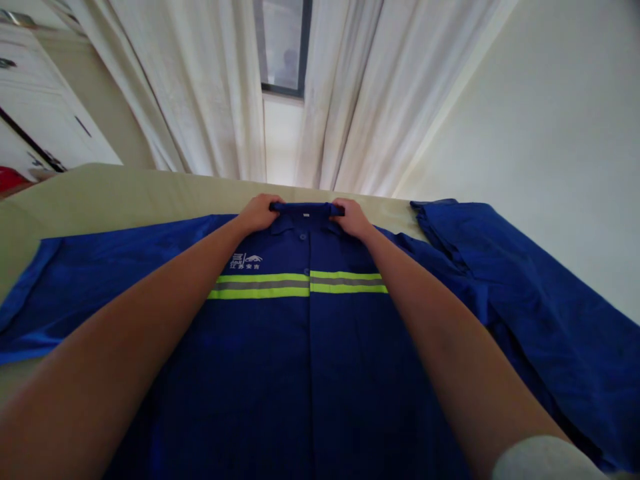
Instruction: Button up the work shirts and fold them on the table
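A blue work jacket (300, 347) with yellow and grey reflective stripes lies face up and buttoned on a pale bed (125, 193), sleeves spread to both sides. My left hand (259, 213) is closed on the left end of the collar (305, 209) at the far edge. On the collar's right end, my right hand (351, 217) grips in the same way. Both forearms stretch across the jacket's chest.
White curtains (210, 87) hang beyond the bed around a window (283, 47). A white cabinet (40, 113) stands at the far left. A plain wall (550, 133) runs along the right. A red thing (10, 179) shows at the left edge.
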Action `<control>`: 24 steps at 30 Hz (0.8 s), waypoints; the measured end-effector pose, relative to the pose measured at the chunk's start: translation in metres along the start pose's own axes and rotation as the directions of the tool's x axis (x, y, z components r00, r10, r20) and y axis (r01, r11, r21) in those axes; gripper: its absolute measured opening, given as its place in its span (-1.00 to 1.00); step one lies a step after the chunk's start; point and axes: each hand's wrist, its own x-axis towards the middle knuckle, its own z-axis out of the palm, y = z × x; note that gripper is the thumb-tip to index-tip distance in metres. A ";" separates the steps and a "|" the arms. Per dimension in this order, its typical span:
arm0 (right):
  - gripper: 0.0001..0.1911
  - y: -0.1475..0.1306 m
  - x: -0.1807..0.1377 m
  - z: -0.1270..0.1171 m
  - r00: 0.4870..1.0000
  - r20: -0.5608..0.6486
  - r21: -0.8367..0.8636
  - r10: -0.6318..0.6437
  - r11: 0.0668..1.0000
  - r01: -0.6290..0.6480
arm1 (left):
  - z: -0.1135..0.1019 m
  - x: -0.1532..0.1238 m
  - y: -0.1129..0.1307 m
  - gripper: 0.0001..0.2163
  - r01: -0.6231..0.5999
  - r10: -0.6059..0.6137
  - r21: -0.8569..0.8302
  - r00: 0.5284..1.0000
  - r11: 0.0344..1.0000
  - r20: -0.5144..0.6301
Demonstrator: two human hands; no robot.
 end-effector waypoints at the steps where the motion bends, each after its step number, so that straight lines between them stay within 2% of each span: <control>1: -0.76 -0.001 -0.008 0.001 0.998 -0.044 -0.100 -0.047 0.994 0.043 | 0.000 -0.001 -0.001 -0.72 0.001 -0.002 -0.006 0.998 1.000 -0.055; 4: -0.69 -0.008 -0.033 -0.001 0.985 -0.060 -0.315 -0.159 0.940 0.133 | -0.002 -0.014 -0.001 -0.75 -0.115 0.112 -0.007 0.980 0.993 -0.165; 7: -0.65 -0.016 -0.051 -0.006 0.985 -0.009 -0.426 -0.171 0.892 0.151 | -0.009 -0.026 0.001 -0.75 -0.292 0.299 0.074 0.949 0.953 -0.100; 10: -0.69 -0.022 -0.061 -0.012 0.986 0.061 -0.463 -0.155 0.871 0.166 | -0.017 -0.030 0.004 -0.74 -0.376 0.380 0.125 0.925 0.918 -0.006; 13: -0.74 -0.028 -0.066 -0.016 0.983 0.079 -0.441 -0.167 0.878 0.185 | -0.023 -0.028 0.008 -0.71 -0.330 0.325 0.100 0.944 0.939 0.064; 16: -0.81 -0.036 -0.065 -0.018 0.980 0.066 -0.435 -0.185 0.879 0.196 | -0.024 -0.029 0.015 -0.68 -0.142 0.139 0.090 0.990 0.986 0.039; 18: -0.73 -0.043 -0.062 -0.016 0.986 0.049 -0.458 -0.161 0.873 0.166 | -0.024 -0.030 0.021 -0.67 -0.044 0.042 0.141 0.999 0.989 0.019; 21: -0.48 -0.053 -0.057 -0.013 0.999 0.015 -0.522 -0.031 0.852 0.034 | -0.024 -0.032 0.031 -0.64 -0.054 0.042 0.335 0.998 0.941 0.043; 24: -0.50 -0.062 -0.053 -0.011 0.991 0.019 -0.572 0.133 0.815 -0.098 | -0.025 -0.033 0.041 -0.64 -0.072 0.071 0.473 0.997 0.878 0.020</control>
